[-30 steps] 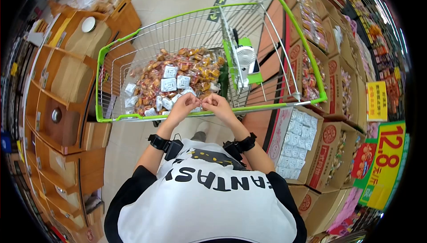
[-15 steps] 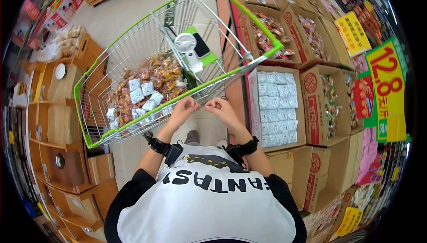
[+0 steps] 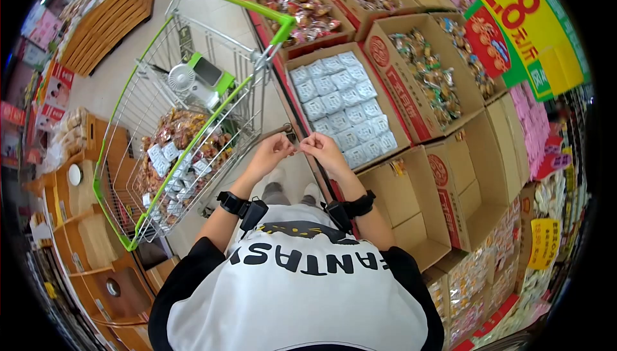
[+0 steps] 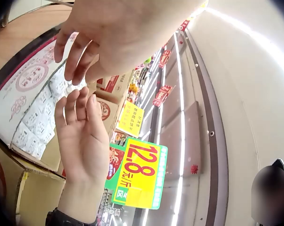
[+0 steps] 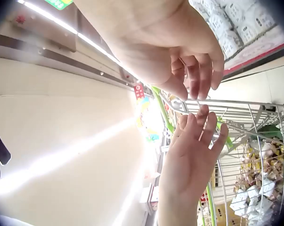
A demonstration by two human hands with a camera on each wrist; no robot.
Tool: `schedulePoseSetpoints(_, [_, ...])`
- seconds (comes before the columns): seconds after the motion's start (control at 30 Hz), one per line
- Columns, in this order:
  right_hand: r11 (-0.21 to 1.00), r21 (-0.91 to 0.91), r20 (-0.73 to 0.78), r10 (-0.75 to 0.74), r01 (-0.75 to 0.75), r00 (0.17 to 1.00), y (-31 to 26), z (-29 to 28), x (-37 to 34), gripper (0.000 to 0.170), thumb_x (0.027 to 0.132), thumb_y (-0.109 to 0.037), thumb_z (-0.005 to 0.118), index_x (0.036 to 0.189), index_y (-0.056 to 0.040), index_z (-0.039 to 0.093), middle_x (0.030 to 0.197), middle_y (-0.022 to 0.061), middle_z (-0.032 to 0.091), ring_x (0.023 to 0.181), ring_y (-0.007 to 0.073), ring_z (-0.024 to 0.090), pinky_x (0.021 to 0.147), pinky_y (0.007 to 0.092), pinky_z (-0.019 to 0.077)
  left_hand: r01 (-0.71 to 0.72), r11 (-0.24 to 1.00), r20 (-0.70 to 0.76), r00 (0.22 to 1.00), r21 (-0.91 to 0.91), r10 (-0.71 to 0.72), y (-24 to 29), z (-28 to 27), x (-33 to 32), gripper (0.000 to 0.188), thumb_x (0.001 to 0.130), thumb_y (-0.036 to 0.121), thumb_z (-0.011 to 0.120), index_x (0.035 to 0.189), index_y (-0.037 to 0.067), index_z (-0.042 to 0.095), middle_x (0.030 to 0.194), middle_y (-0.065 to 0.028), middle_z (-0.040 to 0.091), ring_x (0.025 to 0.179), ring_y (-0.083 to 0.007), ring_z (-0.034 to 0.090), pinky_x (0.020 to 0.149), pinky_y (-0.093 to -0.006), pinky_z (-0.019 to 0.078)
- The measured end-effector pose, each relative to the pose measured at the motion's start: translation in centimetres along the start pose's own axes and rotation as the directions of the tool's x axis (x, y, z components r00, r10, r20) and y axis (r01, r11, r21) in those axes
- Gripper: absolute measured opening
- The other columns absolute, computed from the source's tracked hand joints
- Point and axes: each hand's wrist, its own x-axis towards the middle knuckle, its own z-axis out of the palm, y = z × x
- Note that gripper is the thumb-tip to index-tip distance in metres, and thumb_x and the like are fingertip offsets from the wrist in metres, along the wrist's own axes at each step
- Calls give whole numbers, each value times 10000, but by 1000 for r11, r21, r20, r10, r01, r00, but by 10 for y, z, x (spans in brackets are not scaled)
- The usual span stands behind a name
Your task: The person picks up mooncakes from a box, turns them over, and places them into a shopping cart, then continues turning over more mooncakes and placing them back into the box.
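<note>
In the head view the left hand (image 3: 272, 153) and the right hand (image 3: 324, 151) face each other in front of the shirt, fingertips close together. Both have loosely bent fingers, and no object shows in either. The right hand is nearest a carton of white packets (image 3: 347, 97). At the left stands a shopping cart (image 3: 107, 158) with bagged snacks (image 3: 184, 124), a white fan (image 3: 182, 77) and a phone (image 3: 207, 71). The left wrist view shows the right hand (image 4: 83, 141) palm up; the right wrist view shows the left hand (image 5: 188, 165).
Cardboard cartons (image 3: 402, 206) line the right side, some holding wrapped snacks (image 3: 424, 75). A yellow and green price sign (image 3: 533, 23) stands at the upper right. Wooden shelves (image 3: 90, 242) are at the left, beyond the cart. Tiled floor (image 3: 218, 10) shows past the cart.
The cart has shifted left and turned in the head view, and the cartons have swung closer to the hands. The hands parted slightly, then came nearer each other.
</note>
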Motion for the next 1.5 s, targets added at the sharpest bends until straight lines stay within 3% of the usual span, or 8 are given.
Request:
schedulePoseSetpoints(0.23, [998,63,-229,-6,20,973,-15,-45,-33,196,783,-46,542,655,-67,394,738,40,543,700,101,544,621,206,423,-17,980,161,987,200,-16,3,39,30,163,778,26,525,684,60,397,795,-38,559,756,-95,523,649,-216,403])
schedulePoseSetpoints(0.33, [996,83,-252,1,20,968,-12,-62,-35,194,806,-72,515,661,-81,386,837,76,567,772,142,567,668,243,450,-41,956,188,982,291,-15,10,50,41,162,776,19,524,681,61,399,753,-24,548,732,-88,523,633,-211,400])
schedulePoseSetpoints(0.77, [987,154,-460,36,40,887,-4,-80,-23,172,775,-103,569,695,-77,419,757,27,541,689,96,540,601,206,420,-3,959,369,924,283,-105,0,50,108,97,771,-7,508,722,43,441,815,-54,560,748,-105,527,649,-226,419])
schedulePoseSetpoints(0.97, [989,148,-517,77,0,852,-10,-78,-8,143,780,-151,561,827,-60,461,784,27,537,695,96,525,590,219,410,-147,932,482,876,330,-33,-10,37,137,106,719,-35,526,802,23,495,800,-45,555,760,-118,518,681,-242,417])
schedulePoseSetpoints(1.03, [991,104,-477,125,-85,870,-7,-80,-2,184,810,-219,519,892,-63,464,867,38,546,799,122,536,688,245,422,-182,878,436,899,442,-33,-12,33,144,131,714,-16,540,837,11,503,779,-35,549,754,-124,515,685,-247,418])
schedulePoseSetpoints(1.23, [978,96,-521,208,-185,828,8,-89,29,258,800,-226,525,988,-57,471,912,52,531,840,133,519,716,253,423,-229,795,323,945,562,44,-23,16,166,256,673,68,593,912,29,511,885,-110,493,796,-198,503,712,-282,417])
schedulePoseSetpoints(1.33, [976,131,-549,219,-176,806,12,-90,39,301,770,-214,547,1003,-38,475,887,50,524,797,127,513,641,240,425,-234,751,262,961,618,84,-18,11,170,306,636,98,607,924,57,512,929,-182,464,851,-316,491,752,-352,415])
schedulePoseSetpoints(1.5, [958,142,-534,287,-250,795,26,-100,58,310,766,-227,550,1014,-52,486,930,61,517,816,138,502,663,252,425,-274,717,256,957,640,137,-31,4,179,308,634,108,599,927,63,512,936,-198,464,878,-357,471,770,-378,403])
